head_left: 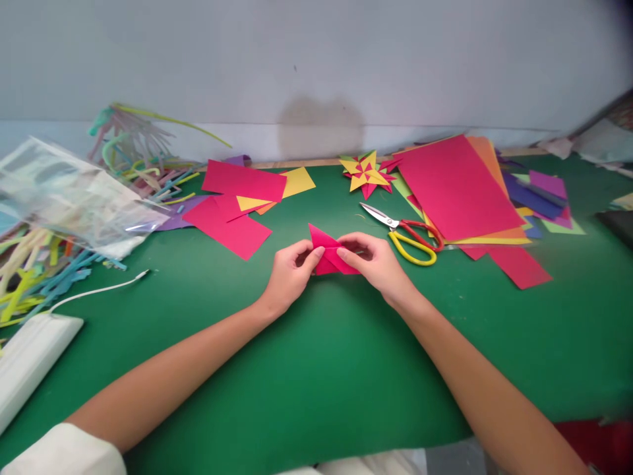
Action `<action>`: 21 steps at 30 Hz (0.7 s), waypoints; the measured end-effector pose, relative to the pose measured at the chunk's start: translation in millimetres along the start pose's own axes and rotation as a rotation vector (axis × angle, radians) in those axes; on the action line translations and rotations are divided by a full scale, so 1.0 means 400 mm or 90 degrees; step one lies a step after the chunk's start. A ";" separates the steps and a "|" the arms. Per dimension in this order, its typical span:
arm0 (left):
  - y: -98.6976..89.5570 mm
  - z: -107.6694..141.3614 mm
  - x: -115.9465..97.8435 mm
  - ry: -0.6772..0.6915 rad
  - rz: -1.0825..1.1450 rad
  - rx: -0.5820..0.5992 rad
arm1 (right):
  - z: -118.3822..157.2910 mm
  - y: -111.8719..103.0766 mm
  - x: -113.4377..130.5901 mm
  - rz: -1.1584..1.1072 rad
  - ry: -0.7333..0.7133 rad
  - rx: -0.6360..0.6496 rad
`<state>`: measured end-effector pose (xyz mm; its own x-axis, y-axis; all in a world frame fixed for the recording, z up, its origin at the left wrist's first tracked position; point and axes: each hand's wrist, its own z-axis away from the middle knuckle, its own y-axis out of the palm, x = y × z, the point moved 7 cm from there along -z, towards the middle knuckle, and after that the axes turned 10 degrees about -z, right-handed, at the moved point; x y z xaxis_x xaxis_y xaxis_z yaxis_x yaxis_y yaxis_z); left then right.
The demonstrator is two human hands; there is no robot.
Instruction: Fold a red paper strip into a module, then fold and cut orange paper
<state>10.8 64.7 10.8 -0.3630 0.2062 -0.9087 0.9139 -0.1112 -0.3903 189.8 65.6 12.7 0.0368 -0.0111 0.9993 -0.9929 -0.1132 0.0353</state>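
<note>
A small folded red paper (330, 260) is held between both hands above the green table, one pointed corner sticking up. My left hand (293, 272) pinches its left side between thumb and fingers. On the right side, my right hand (370, 261) grips it the same way, thumb on top. The fingertips beneath the paper are hidden. Scissors (393, 224) with one red and one yellow handle lie just right of my right hand, blades slightly apart. Behind them sits a red and yellow folded paper star (366, 174).
Red sheets (455, 191) are stacked over orange and yellow ones at the right. Loose red pieces (232, 227) lie left of centre. Pipe cleaners (39, 277), a clear plastic bag (74, 198) and a white power strip (34, 356) occupy the left. A wall (222, 59) stands behind the green table (277, 389).
</note>
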 end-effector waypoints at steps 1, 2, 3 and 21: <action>0.001 0.002 -0.003 0.004 -0.013 0.004 | 0.001 0.003 -0.001 -0.008 0.007 0.002; 0.002 0.003 -0.006 0.010 -0.026 0.007 | 0.002 0.006 -0.002 -0.018 0.013 0.006; 0.003 0.005 -0.010 0.015 -0.039 0.008 | 0.003 0.009 -0.003 -0.028 0.017 0.010; 0.016 0.004 0.011 -0.015 0.035 0.038 | 0.007 0.008 -0.008 0.023 -0.014 0.009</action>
<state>14.8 63.1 4.1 -0.3176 0.1757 -0.9318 0.9203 -0.1796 -0.3475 186.7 62.6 9.5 0.0039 -0.0376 0.9993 -0.9920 -0.1264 -0.0009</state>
